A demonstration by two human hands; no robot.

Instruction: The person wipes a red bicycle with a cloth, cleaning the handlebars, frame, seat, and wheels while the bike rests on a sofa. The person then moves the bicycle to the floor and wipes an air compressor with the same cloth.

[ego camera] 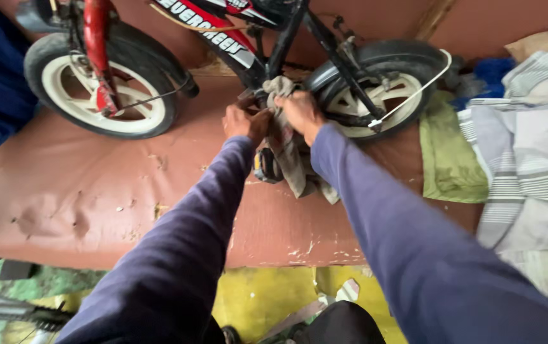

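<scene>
Grey rag (290, 159) lies bunched against the small bicycle (248, 51) frame, mid-way along the brown padded bench's (64, 204) far edge. Right hand (300, 113) and left hand (246, 122) both have fingers closed on it. Green cloth (449, 153) lies near the right edge.

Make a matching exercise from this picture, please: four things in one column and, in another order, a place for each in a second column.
Things:
1. grey crumpled cloth rag
2. white front bicycle wheel with black tyre
3. folded green cloth
4. grey striped fabric

Places:
A. at the far right edge of the view
B. on the left, beside the red fork
C. held in both hands at the middle of the small bicycle
D. just right of the rear wheel, on the reddish-brown surface

Pairs: 1-C, 2-B, 3-D, 4-A
</scene>
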